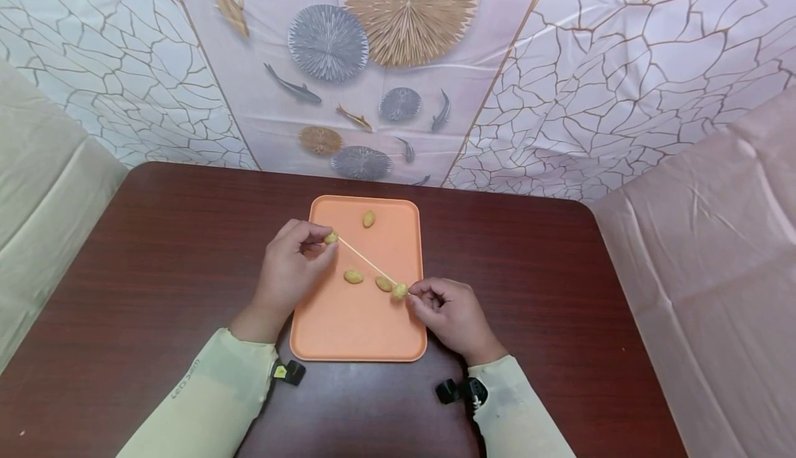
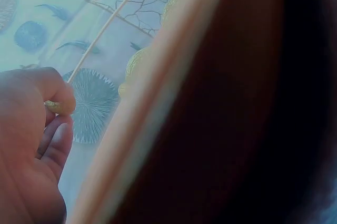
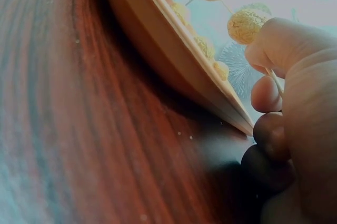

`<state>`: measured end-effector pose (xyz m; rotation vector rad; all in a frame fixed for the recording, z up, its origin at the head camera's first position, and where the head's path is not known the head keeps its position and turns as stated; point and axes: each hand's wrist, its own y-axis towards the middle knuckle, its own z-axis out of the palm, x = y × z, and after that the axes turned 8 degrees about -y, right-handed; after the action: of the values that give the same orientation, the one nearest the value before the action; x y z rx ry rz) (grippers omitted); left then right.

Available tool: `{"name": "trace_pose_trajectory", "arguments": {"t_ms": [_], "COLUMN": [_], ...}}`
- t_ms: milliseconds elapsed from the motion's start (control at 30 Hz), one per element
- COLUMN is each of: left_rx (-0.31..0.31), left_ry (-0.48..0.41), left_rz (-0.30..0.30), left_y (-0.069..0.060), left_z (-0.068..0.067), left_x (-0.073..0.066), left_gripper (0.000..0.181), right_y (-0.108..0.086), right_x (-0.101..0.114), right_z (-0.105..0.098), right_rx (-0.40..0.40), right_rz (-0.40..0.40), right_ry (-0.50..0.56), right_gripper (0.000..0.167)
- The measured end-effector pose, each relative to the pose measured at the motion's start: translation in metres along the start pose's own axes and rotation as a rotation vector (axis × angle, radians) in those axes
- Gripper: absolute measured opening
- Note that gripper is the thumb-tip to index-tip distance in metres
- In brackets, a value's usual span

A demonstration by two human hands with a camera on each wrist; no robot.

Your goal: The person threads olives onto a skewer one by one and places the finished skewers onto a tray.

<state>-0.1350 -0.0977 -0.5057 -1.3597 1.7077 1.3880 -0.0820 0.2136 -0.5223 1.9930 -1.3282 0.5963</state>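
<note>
- Two pale green cloth sleeves [image 1: 211, 389] come nearest the camera, from seven and five o'clock.
- An orange rectangular tray with rounded corners [image 1: 354, 327] lies on a dark red-brown wood-grained table [image 1: 155, 258].
- The left hand [image 1: 282, 268], toward the tray's ten o'clock, pinches a wrinkled yellow-green oval piece [image 1: 331, 237] between thumb and fingers, at the end of a thin, pale, straight stick [image 1: 368, 262].
- The right hand [image 1: 460, 316], toward four o'clock, pinches the stick's other end, just behind a second wrinkled piece [image 1: 400, 291] threaded on it.
- The stick slants above the tray.
- Three loose pieces [image 1: 353, 276] lie there: one at twelve o'clock, two near the centre.
</note>
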Motion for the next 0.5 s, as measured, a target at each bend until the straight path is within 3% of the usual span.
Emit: {"name": "trace_pose_trajectory", "arguments": {"t_ms": [500], "left_rx": [0.011], "left_ry": [0.028], "left_rz": [0.039], "left_y": [-0.0002], "left_z": [-0.0005], "left_x": [-0.0016], "left_gripper": [0.022], "right_y": [0.0001], "right_x": [0.0008], "right_z": [-0.0004], "right_rx": [0.000], "right_rz": [0.006], "right_ry": [0.007], "right_gripper": [0.004]}}
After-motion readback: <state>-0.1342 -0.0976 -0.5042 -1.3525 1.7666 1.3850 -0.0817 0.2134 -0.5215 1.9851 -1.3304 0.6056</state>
